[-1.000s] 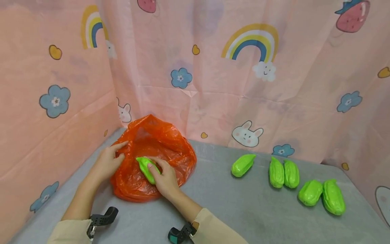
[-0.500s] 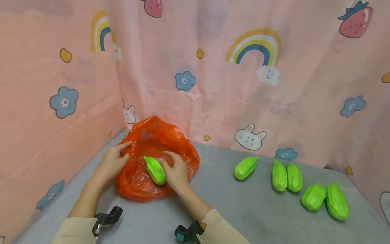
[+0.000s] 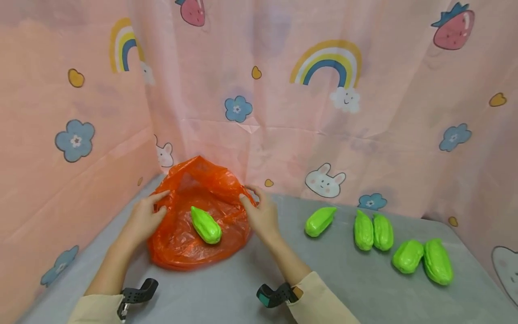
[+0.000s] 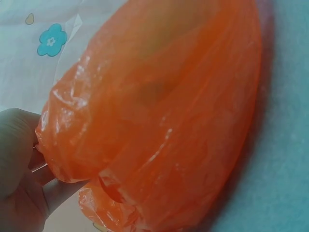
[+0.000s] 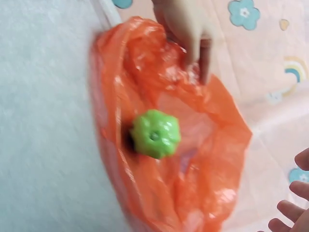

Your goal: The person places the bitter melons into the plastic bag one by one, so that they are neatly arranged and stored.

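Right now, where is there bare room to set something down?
Mainly on the table between the right sleeve and the rightmost pod; a smaller patch lies before the bag, between the wrist cameras. Crowded: the bag, with a pod inside, the left hand and right hand at its sides; also the paired pods.

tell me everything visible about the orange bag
The orange bag is thin, shiny, crinkled, translucent, apparently plastic. It sits on the gray table, mouth open, back edge peaked. One glossy green vegetable lies inside. The left hand holds its left rim; the right hand is at the right rim, contact unclear.
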### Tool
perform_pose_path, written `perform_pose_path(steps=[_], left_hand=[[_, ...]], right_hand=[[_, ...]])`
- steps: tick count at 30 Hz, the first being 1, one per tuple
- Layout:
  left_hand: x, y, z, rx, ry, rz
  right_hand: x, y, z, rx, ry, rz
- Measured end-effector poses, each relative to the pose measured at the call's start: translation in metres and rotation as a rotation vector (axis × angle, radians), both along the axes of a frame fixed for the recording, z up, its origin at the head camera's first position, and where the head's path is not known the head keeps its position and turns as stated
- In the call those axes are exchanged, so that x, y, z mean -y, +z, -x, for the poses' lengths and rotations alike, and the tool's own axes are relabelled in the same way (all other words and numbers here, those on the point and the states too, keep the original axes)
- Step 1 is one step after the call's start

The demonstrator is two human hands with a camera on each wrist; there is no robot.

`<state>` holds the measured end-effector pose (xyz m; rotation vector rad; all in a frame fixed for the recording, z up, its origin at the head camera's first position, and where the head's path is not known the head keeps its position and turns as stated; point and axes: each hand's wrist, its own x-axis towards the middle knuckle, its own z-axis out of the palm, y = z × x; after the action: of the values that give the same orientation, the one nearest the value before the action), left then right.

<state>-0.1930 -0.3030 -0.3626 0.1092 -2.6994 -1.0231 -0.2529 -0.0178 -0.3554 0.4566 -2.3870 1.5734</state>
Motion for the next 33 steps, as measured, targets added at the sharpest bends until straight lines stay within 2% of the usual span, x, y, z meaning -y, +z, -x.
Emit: perform_pose_path(steps=[9, 13, 17, 21, 24, 29, 33], left_hand=[[-0.001, 0.006, 0.000, 0.016, -0.017, -0.002], [0.000, 0.005, -0.002, 0.024, -0.027, 0.010], [-0.002, 0.004, -0.002, 0.059, -0.040, -0.011], [-0.004, 0.003, 0.001, 0.065, -0.041, -0.020], [-0.007, 0.004, 0.003, 0.069, -0.048, -0.008], [-0.009, 0.002, 0.005, 0.049, -0.075, -0.002], [-0.005, -0.002, 0.001, 0.047, -0.070, 0.003]], right_hand=[[-0.043, 0.029, 0.011, -0.064, -0.044, 0.004], [-0.059, 0.033, 0.015, -0.049, -0.085, -0.002], [-0.075, 0.029, 0.019, -0.058, -0.167, 0.020], [-0.090, 0.024, 0.026, -0.147, -0.241, 0.068], [-0.104, 0.017, 0.029, -0.181, -0.281, 0.084], [-0.126, 0.000, 0.037, -0.188, -0.344, 0.066], [-0.132, -0.012, 0.041, -0.166, -0.356, 0.019]])
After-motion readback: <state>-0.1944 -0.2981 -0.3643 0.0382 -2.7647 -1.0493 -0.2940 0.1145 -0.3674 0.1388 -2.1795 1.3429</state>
